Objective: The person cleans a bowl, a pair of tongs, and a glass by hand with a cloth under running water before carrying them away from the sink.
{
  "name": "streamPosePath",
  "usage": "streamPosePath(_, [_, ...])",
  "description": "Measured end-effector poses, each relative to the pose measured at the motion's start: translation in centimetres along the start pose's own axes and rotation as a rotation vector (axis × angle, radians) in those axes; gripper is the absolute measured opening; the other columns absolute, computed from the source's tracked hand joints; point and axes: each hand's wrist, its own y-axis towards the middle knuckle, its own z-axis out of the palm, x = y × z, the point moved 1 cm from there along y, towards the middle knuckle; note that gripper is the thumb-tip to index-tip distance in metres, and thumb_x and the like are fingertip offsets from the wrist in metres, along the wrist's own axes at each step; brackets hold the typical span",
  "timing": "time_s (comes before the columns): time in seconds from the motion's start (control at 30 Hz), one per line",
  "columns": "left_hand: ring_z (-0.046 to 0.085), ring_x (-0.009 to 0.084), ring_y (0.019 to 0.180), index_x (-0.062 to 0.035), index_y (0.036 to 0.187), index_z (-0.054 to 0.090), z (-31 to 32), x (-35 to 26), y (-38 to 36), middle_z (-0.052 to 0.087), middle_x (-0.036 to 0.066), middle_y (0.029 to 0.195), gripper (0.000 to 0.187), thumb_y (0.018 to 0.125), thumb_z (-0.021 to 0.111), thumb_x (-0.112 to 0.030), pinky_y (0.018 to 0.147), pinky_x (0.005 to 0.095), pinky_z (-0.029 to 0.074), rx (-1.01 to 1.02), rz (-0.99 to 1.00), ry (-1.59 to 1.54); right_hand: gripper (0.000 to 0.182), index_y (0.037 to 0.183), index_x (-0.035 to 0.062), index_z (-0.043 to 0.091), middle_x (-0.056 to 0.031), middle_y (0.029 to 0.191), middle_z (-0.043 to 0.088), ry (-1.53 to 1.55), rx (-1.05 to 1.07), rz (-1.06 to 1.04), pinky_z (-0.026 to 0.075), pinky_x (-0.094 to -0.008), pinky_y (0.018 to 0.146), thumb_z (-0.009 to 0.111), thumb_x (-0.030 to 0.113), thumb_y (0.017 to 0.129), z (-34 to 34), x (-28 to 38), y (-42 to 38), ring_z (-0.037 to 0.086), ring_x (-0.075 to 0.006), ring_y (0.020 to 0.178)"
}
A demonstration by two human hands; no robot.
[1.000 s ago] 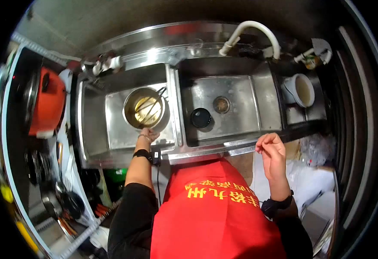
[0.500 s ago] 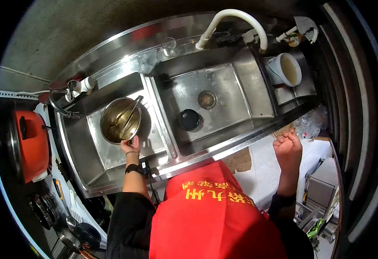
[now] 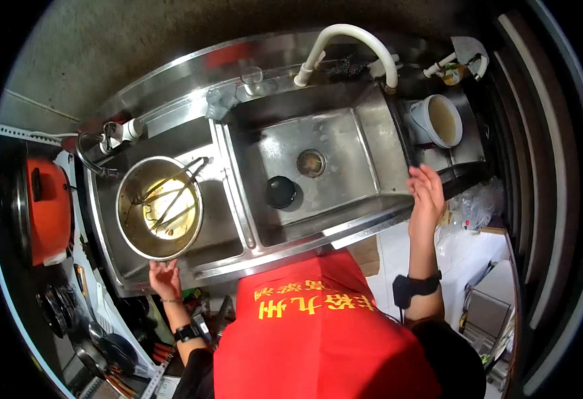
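My left hand [image 3: 165, 279] is at the near rim of a deep round metal pot [image 3: 124, 216], its fingers curled against the rim. The pot is over the left sink basin and overlaps the basin's front edge in this view. Inside it, thin long-handled metal utensils [image 3: 183, 199] lean on the far right rim, over a shiny yellowish bottom with dark bits. My right hand [image 3: 427, 193] is off to the right, holding nothing, its fingers apart, in front of the sink's right end.
A black round object [image 3: 281, 192] lies in the right basin [image 3: 334, 149] near the drain [image 3: 311, 163]. A white curved faucet [image 3: 354, 30] arches behind it. A white bucket [image 3: 420, 120] with cloudy liquid stands at right. An orange appliance [image 3: 50, 209] is at far left, near pans and utensils.
The pot has come left and nearer, looking larger, with my left hand at its rim. My right hand has moved up toward the sink and its fingers have opened from a curl.
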Motion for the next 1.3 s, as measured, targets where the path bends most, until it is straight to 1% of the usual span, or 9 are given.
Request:
streamPosePath(0.13, [0.061, 0.0267, 0.089, -0.0087, 0.129, 0.028, 5.6, 0.1, -5.1, 0.045, 0.012, 0.121, 0.057, 0.074, 0.041, -0.017, 0.052, 0.0240, 0.047, 0.118, 0.025, 0.102, 0.045, 0.120, -0.0015, 0.044, -0.0120, 0.121, 0.047, -0.113, 0.323, -0.272, 0.032, -0.0307, 0.093, 0.044, 0.002, 0.075, 1.0, 3.4, 9.1, 0.044, -0.0202, 0.111])
streamPosePath(0.3, [0.062, 0.0225, 0.082, -0.0062, 0.130, 0.027, 15.6, 5.1, -7.3, 0.045, 0.014, 0.121, 0.057, 0.075, 0.040, -0.016, 0.052, 0.0234, 0.048, 0.148, -0.106, 0.155, 0.057, 0.129, 0.0000, 0.033, -0.0133, 0.130, 0.039, -0.166, 0.643, -0.222, 0.027, -0.0346, 0.097, 0.048, 0.004, 0.074, 3.9, 3.3, 16.0, 0.036, -0.0217, 0.120])
streamPosePath(0.6, [0.056, 0.0181, 0.076, -0.0144, 0.115, 0.041, 28.1, 21.3, 0.9, 0.056, 0.004, 0.090, 0.042, 0.074, 0.049, -0.019, 0.066, 0.0305, 0.047, 0.259, -0.551, 0.240, 0.081, 0.135, -0.0013, 0.000, -0.0188, 0.142, 0.006, 0.021, 0.965, -0.370, 0.007, -0.0290, 0.105, 0.039, -0.011, 0.065, 5.9, 0.8, 13.1, 0.006, -0.0234, 0.132])
streamPosePath(0.9, [0.052, 0.0101, 0.072, -0.0087, 0.096, 0.052, 31.6, 29.7, 8.1, 0.051, 0.002, 0.089, 0.025, 0.075, 0.056, -0.021, 0.060, 0.0258, 0.044, 0.464, -0.764, 0.360, 0.078, 0.136, -0.0003, 0.005, -0.0148, 0.142, 0.008, 0.245, 1.212, -0.299, 0.009, -0.0319, 0.106, 0.039, -0.011, 0.067, 11.8, -0.6, 10.2, 0.008, -0.0211, 0.131])
streamPosePath(0.93, [0.053, 0.0137, 0.075, -0.0054, 0.099, 0.045, 31.3, 29.5, 8.4, 0.050, 0.005, 0.090, 0.030, 0.072, 0.058, -0.012, 0.060, 0.0261, 0.045, 0.819, -0.204, 0.914, 0.076, 0.136, -0.0007, 0.008, -0.0146, 0.142, 0.010, 0.228, 1.232, -0.298, 0.011, -0.0332, 0.106, 0.039, -0.010, 0.067, 11.4, -0.4, 10.8, 0.010, -0.0213, 0.131])
streamPosePath(1.0, [0.054, 0.0201, 0.080, -0.0049, 0.104, 0.037, 31.3, 30.7, 8.6, 0.050, 0.008, 0.090, 0.040, 0.070, 0.058, -0.005, 0.063, 0.0274, 0.047, 0.192, -0.780, 0.371, 0.076, 0.135, -0.0014, 0.009, -0.0132, 0.142, 0.011, 0.287, 1.263, -0.212, 0.011, -0.0368, 0.106, 0.037, -0.010, 0.066, 10.7, -0.4, 11.4, 0.013, -0.0233, 0.131])
streamPosePath(1.2, [0.057, 0.0220, 0.080, -0.0031, 0.096, 0.045, 30.2, 34.0, 9.6, 0.053, 0.009, 0.086, 0.028, 0.070, 0.057, -0.005, 0.066, 0.0304, 0.047, 0.337, -0.793, 0.379, 0.080, 0.137, 0.0037, 0.005, -0.0107, 0.143, 0.007, 0.347, 1.245, -0.085, 0.010, -0.0375, 0.106, 0.039, -0.009, 0.066, 11.3, -0.6, 10.6, 0.008, -0.0237, 0.132])
streamPosePath(1.27, [0.057, 0.0215, 0.080, -0.0026, 0.093, 0.047, 27.6, 35.3, 10.9, 0.054, 0.009, 0.085, 0.025, 0.070, 0.058, -0.006, 0.067, 0.0306, 0.046, 0.485, -0.608, 0.741, 0.079, 0.137, 0.0033, 0.006, -0.0101, 0.143, 0.008, 0.309, 1.283, -0.164, 0.010, -0.0368, 0.106, 0.040, -0.009, 0.067, 11.2, -1.0, 11.4, 0.010, -0.0223, 0.132])
streamPosePath(1.3, [0.057, 0.0213, 0.080, -0.0024, 0.092, 0.049, 25.3, 36.9, 12.2, 0.054, 0.009, 0.085, 0.024, 0.070, 0.059, -0.007, 0.067, 0.0307, 0.046, 0.647, -0.311, 1.167, 0.076, 0.137, 0.0027, 0.008, -0.0103, 0.142, 0.012, 0.356, 1.265, -0.136, 0.012, -0.0363, 0.105, 0.042, -0.009, 0.069, 10.7, -1.5, 11.7, 0.014, -0.0212, 0.131])
